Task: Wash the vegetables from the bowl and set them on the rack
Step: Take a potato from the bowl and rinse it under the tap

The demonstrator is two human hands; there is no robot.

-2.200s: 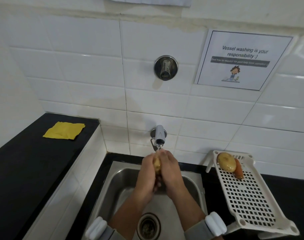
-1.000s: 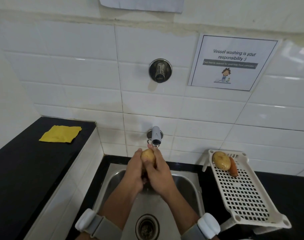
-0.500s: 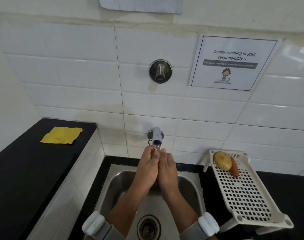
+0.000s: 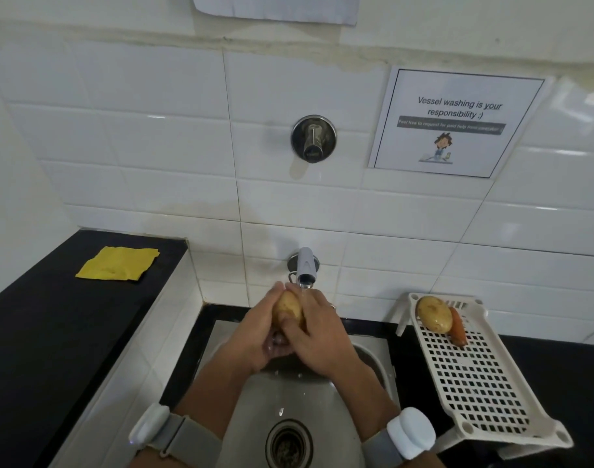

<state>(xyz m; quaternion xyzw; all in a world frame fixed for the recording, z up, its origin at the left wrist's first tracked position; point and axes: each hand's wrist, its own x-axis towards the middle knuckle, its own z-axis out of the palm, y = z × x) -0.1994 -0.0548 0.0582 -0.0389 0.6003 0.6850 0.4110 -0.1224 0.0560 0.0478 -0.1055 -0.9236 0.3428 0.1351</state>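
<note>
A yellow-brown potato is clasped between my left hand and my right hand, just under the running tap above the steel sink. Water falls onto the potato and my fingers. To the right, a white perforated rack rests tilted on the black counter. At its far end lie a second potato and a carrot, side by side and touching. The bowl is not in view.
A yellow cloth lies on the raised black counter at the left. A round tap knob and a paper sign are on the tiled wall. The sink drain is below my wrists.
My hands have kept rubbing under the tap. Half a second ago they covered the potato; now they have parted at the top and it shows between them.
</note>
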